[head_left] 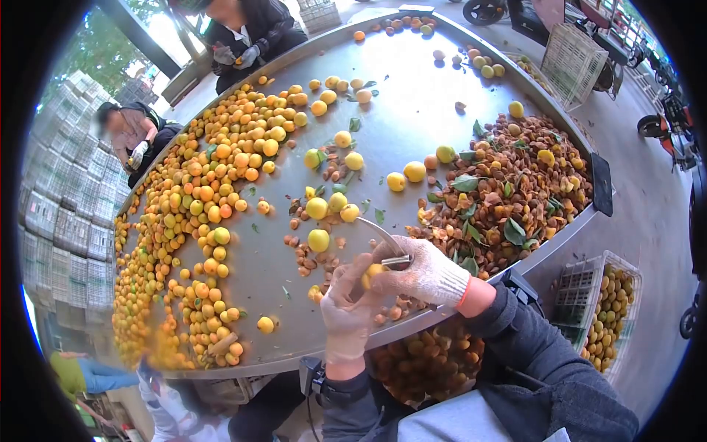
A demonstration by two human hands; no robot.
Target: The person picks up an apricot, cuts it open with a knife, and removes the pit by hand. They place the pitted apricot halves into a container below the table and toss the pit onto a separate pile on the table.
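Both hands wear pale, stained gloves and meet over the near edge of the metal table. My left hand (346, 306) is closed round a yellow-orange fruit (374, 275). A curved metal tool (377, 230) with a short metal tube is gripped in my right hand (427, 271), whose fingers are at the same fruit. Just beyond the hands lie loose yellow fruits (318, 240) and brown pits (305, 258). A heap of brown pits and scraps (490, 206) with green leaves lies to the right of my right hand.
Whole orange fruits (243, 144) cover the left side of the metal table (412, 81). A crate (585, 295) of fruit stands at the right below the table, and another container of brownish fruit is under the near edge. Two people sit across; others are at the lower left.
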